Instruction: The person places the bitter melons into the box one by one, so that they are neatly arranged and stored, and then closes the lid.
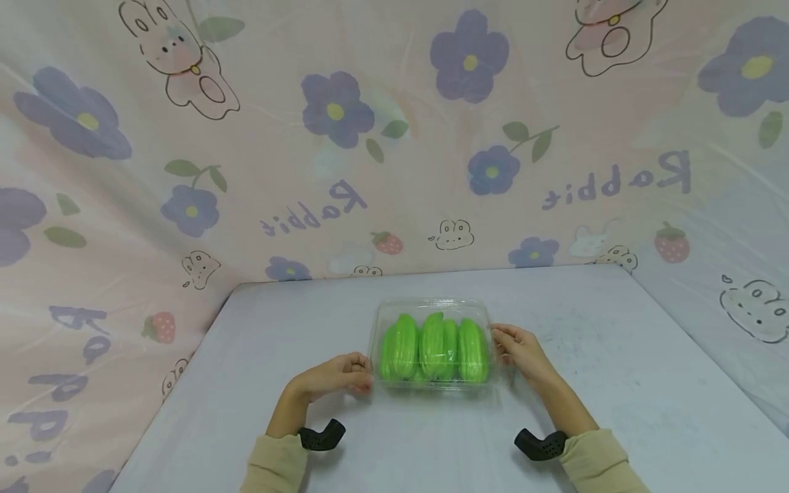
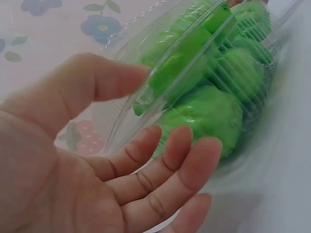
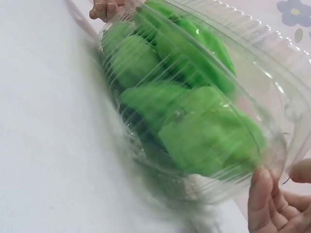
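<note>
A clear plastic clamshell container (image 1: pixel 431 306) sits on the white table with several bright green, long, ribbed pieces (image 1: pixel 434 346) inside. The left hand (image 1: pixel 337 375) is at its left side. In the left wrist view the left thumb (image 2: pixel 119 80) reaches the rim, while the fingers (image 2: pixel 160 179) curve loosely near the side wall, apart from the thumb. At the opposite end, the right hand (image 1: pixel 522 349) pinches the container's rim near the corner. The right wrist view has these fingertips (image 3: pixel 261 182) against the clear edge, with the thumb partly cut off by the frame.
The white table (image 1: pixel 296 315) backs onto a hanging cloth (image 1: pixel 407 171) printed with flowers and rabbits, which also runs along the left and right sides. Black curved pieces (image 1: pixel 323 435) are worn at both wrists, below light sleeves (image 1: pixel 277 462).
</note>
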A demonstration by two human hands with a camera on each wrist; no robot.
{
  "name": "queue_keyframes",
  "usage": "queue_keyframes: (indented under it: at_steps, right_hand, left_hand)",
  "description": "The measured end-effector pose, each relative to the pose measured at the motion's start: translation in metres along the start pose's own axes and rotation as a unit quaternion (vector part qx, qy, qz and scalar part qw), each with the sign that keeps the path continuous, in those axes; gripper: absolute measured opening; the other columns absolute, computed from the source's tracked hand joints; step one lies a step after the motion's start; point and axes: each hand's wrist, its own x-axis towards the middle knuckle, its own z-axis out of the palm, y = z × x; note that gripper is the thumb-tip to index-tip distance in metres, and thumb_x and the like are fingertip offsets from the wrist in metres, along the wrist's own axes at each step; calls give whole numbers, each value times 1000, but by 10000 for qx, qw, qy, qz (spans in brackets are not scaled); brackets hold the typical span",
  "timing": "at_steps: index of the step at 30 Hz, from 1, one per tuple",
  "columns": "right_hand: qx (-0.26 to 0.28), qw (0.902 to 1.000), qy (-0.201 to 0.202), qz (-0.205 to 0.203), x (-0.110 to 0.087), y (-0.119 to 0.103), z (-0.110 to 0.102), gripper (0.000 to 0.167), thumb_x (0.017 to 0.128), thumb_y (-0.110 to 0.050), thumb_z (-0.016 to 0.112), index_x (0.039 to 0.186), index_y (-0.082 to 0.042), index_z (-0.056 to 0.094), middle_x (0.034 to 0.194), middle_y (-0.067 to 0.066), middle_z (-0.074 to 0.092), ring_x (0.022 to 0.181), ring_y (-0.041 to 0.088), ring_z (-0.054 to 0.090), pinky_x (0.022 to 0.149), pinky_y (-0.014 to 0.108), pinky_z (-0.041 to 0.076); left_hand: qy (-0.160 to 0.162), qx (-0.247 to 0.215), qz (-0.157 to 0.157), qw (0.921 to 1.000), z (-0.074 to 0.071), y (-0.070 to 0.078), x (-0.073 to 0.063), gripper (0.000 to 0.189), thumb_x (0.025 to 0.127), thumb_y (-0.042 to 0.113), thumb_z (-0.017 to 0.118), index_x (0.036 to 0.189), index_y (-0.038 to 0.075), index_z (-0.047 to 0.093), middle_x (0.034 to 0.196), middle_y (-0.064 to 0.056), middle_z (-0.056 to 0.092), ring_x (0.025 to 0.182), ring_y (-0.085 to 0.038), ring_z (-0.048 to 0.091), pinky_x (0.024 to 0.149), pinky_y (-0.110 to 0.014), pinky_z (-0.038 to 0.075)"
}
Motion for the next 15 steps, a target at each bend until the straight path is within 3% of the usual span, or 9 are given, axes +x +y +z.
queue_keyframes:
  at_steps: [5, 10, 15]
  right_hand:
    - [-295, 9993, -233, 29, -6, -7, -2, 50, 102, -20, 44, 144, 8, 36, 91, -9, 59, 80, 0, 55, 69, 18, 51]
    - [-507, 9971, -570, -3, -15, -13, -7, 56, 97, -14, 47, 146, 8, 31, 112, 9, 63, 86, 1, 58, 77, 20, 53]
    - [-507, 9932, -1036, -162, -23, -12, -14, 59, 100, -19, 48, 146, 11, 27, 130, 29, 52, 100, 4, 61, 89, 23, 53]
  left_hand:
    - [-60, 30, -136, 9999, 4, 0, 3, 18, 94, 22, 58, 101, 6, 53, 84, 5, 64, 82, -8, 62, 78, -23, 52]
    - [-83, 135, -285, 9995, 5, 1, 5, 20, 95, 25, 57, 95, 5, 56, 78, 5, 61, 73, -7, 56, 68, -19, 46]
    - [47, 16, -319, 9995, 8, -1, 4, 24, 96, 26, 58, 91, 3, 59, 77, 5, 58, 69, -7, 54, 63, -19, 43]
